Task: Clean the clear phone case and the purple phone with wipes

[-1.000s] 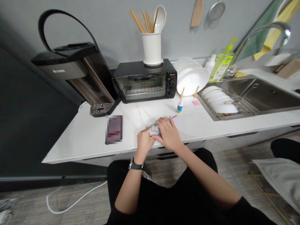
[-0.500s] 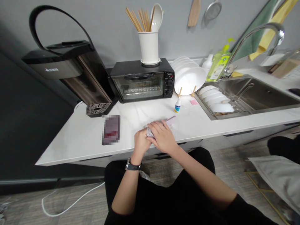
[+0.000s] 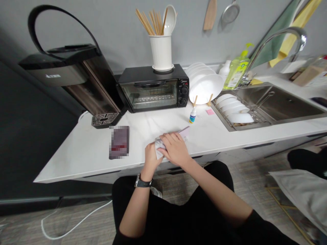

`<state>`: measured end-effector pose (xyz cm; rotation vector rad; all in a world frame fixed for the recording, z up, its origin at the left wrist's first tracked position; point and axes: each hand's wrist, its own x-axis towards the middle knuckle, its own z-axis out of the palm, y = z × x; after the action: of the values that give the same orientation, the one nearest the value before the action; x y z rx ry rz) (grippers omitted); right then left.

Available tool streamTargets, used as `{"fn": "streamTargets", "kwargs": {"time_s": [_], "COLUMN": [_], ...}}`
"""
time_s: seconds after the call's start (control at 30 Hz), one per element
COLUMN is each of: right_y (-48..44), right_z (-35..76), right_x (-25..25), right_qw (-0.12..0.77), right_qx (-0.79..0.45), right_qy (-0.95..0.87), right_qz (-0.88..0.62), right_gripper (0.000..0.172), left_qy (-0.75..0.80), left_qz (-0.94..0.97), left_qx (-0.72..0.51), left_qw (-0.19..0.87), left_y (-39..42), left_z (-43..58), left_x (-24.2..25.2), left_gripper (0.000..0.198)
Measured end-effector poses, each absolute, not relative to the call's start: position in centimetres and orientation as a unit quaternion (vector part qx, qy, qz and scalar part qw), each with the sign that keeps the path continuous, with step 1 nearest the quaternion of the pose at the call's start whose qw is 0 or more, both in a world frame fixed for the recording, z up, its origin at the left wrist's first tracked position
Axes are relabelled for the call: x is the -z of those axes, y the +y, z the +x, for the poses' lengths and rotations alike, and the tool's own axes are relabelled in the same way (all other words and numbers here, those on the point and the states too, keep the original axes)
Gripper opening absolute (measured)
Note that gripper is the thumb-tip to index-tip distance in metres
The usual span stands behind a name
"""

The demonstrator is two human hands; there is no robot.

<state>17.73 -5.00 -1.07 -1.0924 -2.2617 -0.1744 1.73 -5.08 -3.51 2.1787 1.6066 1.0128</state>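
Both hands meet over the front part of the white counter. My right hand [image 3: 176,148] is closed on a crumpled white tissue [image 3: 158,144], its fingers bent over the top and its thumb below. Against the back of my left hand [image 3: 151,154] the tissue is pressed; this wrist wears a dark-strapped watch. The left fingers are hidden beneath the tissue and the right hand. A thin pale purple strip [image 3: 185,131] juts out past my right fingertips, lying on or close to the counter. Behind it stands a small white bottle [image 3: 192,115] with a blue and yellow label.
A blurred-out dark purple packet [image 3: 120,141] lies left of my hands. Behind stand a water dispenser [image 3: 74,81], a toaster oven [image 3: 153,92] and racked white plates [image 3: 206,86]. A pink note [image 3: 209,112] lies near the sink [image 3: 293,105], where white bowls [image 3: 236,109] sit.
The tissue has slid up and left over my left hand, and more of it shows. The right hand has shifted slightly left along with it. The view has turned a little.
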Motion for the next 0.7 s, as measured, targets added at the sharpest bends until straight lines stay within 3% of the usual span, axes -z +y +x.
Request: {"fn": "streamTargets", "kwargs": {"time_s": [0.2, 0.47, 0.7], "right_y": [-1.5, -4.2, -0.4], "right_z": [22.9, 17.2, 23.4], "right_x": [0.8, 0.8, 0.7], "right_qw": [0.329, 0.3, 0.323], "right_qx": [0.129, 0.12, 0.132], "right_qy": [-0.736, -0.829, -0.753], "right_qz": [-0.577, -0.456, -0.558], "right_gripper": [0.038, 0.028, 0.04], "left_qy": [0.547, 0.576, 0.555], "left_qz": [0.739, 0.744, 0.731], "left_qx": [-0.362, -0.317, -0.365], "left_qw": [0.152, 0.117, 0.157], "left_y": [-5.4, -5.3, -5.3], "left_z": [3.1, 2.5, 3.2], "left_x": [2.2, 2.7, 2.5], "left_gripper": [0.02, 0.018, 0.024]}}
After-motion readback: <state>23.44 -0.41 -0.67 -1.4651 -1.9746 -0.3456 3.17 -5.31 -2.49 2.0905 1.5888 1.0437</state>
